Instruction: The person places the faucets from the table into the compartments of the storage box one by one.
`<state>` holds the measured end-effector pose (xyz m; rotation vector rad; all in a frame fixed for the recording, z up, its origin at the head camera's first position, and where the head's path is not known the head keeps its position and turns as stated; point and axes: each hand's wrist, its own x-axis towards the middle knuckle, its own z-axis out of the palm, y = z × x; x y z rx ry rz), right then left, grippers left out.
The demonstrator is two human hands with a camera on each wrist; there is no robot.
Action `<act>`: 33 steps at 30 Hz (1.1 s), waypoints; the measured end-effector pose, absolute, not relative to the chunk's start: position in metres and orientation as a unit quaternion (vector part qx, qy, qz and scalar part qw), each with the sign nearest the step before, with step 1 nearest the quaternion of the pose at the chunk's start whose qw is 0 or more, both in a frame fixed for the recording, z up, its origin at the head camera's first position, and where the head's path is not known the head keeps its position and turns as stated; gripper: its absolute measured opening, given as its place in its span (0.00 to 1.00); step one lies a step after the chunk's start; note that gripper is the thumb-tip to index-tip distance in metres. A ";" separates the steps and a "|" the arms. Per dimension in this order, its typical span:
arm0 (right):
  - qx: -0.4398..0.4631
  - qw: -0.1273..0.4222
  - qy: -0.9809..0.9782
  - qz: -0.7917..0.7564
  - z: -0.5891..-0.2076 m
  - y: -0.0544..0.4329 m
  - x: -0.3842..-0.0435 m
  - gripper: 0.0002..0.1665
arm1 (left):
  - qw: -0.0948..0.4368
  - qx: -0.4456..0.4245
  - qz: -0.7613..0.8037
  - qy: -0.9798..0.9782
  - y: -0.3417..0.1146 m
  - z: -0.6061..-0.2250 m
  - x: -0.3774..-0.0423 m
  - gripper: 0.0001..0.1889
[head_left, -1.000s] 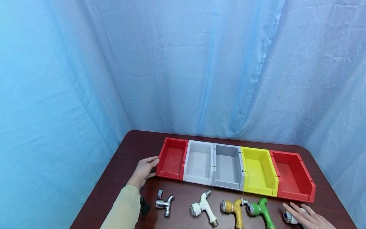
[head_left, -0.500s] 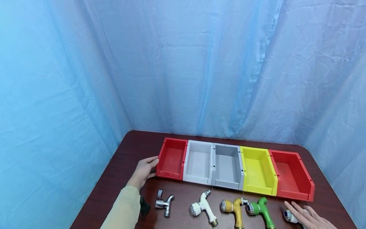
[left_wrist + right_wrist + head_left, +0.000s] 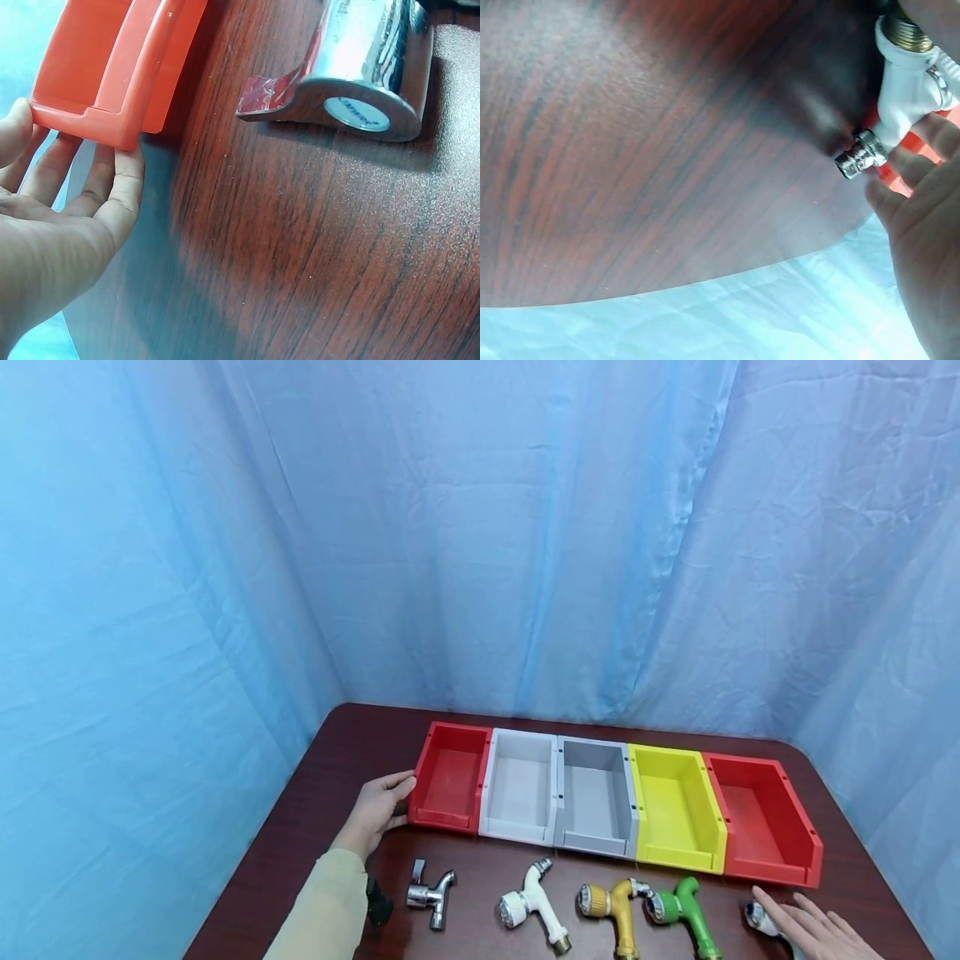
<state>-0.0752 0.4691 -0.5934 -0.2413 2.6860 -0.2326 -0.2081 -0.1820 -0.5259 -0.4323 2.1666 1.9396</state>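
Note:
A red bin (image 3: 448,781) stands at the left end of a joined row. My left hand (image 3: 375,810) holds its near-left corner; in the left wrist view the thumb (image 3: 13,133) lies at the side and the fingers curl against the front end. At the lower right my right hand (image 3: 816,928) lies over a white tap (image 3: 907,97) with its fingers loosely extended, partly hiding it. On the table between the hands lie a chrome tap (image 3: 430,895), a white tap with ribbed knob (image 3: 536,906), a yellow tap (image 3: 618,910) and a green tap (image 3: 686,914).
Rightward from the red bin run a white bin (image 3: 520,781), a grey bin (image 3: 596,793), a yellow bin (image 3: 675,802) and a larger red bin (image 3: 765,814). They stand on a dark wood table (image 3: 360,735). Blue curtains (image 3: 487,543) hang behind and beside it.
My right hand has shifted slightly right, and its fingers have spread a little over the white tap. My left hand stays at the red bin's corner.

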 end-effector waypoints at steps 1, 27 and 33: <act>-0.075 0.223 0.968 -0.091 -0.596 0.470 -0.076 0.65 | 0.100 -0.147 0.657 0.733 -0.182 -0.525 -0.208 0.25; -0.069 0.169 0.981 -0.066 -0.615 0.470 -0.065 0.65 | 0.090 -0.150 0.652 0.737 -0.181 -0.533 -0.210 0.25; -0.064 0.199 0.974 -0.084 -0.616 0.474 -0.072 0.65 | 0.088 -0.150 0.651 0.739 -0.181 -0.534 -0.209 0.26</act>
